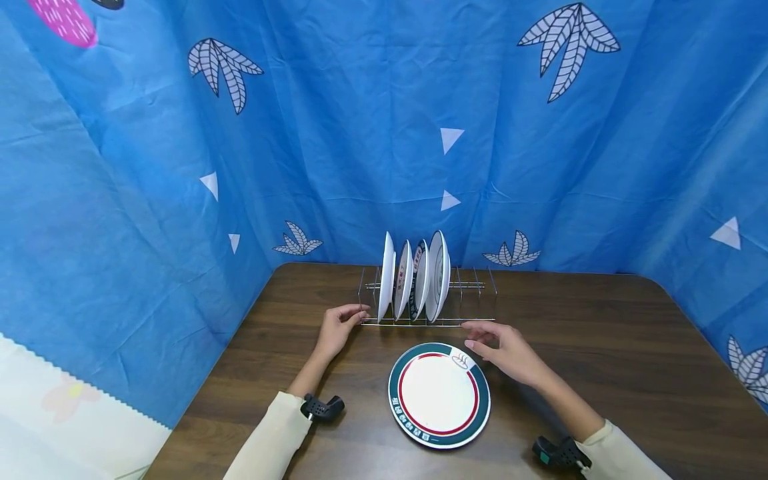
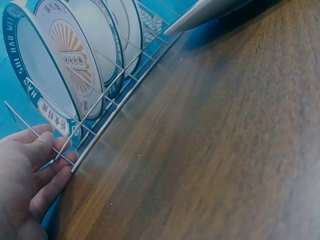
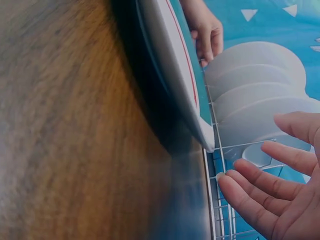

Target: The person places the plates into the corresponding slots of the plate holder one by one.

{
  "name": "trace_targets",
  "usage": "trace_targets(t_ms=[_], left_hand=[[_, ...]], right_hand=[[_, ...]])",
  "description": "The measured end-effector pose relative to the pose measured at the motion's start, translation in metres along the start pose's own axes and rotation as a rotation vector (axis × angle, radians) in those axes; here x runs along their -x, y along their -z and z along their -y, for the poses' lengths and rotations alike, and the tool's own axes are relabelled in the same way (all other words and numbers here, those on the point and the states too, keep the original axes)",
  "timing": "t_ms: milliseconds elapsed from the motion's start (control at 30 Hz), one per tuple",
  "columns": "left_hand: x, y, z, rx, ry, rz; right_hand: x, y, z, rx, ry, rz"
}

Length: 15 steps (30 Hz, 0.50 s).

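Observation:
A wire dish rack point(image 1: 420, 325) stands toward the back of the table, with several white plates point(image 1: 387, 273) upright in its slots. My left hand point(image 1: 336, 329) is at the rack's left end, where its thumb and fingers point(image 2: 46, 142) pinch the end wire. Flat on the table in front of the rack lies a white plate point(image 1: 439, 396) with a green rim, a red ring and white lettering. Beside that plate's upper right edge is my right hand point(image 1: 505, 352), fingers loosely spread. Its fingertips point(image 3: 227, 182) come right at the rack's front rail and hold nothing.
Blue patterned cloth point(image 1: 384, 133) hangs behind the brown wooden table point(image 1: 600, 333) and along its sides. The right part of the rack has bare wire slots point(image 1: 478, 283). A pale cloth point(image 1: 54, 413) hangs at the lower left.

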<state>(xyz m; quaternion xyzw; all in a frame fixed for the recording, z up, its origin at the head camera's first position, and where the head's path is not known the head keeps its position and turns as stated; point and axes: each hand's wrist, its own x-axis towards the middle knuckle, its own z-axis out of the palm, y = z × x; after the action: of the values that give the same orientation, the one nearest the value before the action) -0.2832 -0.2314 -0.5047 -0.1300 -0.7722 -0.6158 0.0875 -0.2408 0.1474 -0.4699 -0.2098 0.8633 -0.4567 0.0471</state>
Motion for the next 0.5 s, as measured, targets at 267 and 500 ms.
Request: trace_targets(t_ms=[267,500], left_hand=[[-0.009,0.000,0.025,-0.018,-0.012,-0.067],[-0.007,-0.001,0.030,-0.033,0.014,-0.065]], right_hand=[[-0.006,0.000,-0.006,0.062,0.015,0.002],[-0.004,-0.001,-0.014,0.091,-0.033,0.046]])
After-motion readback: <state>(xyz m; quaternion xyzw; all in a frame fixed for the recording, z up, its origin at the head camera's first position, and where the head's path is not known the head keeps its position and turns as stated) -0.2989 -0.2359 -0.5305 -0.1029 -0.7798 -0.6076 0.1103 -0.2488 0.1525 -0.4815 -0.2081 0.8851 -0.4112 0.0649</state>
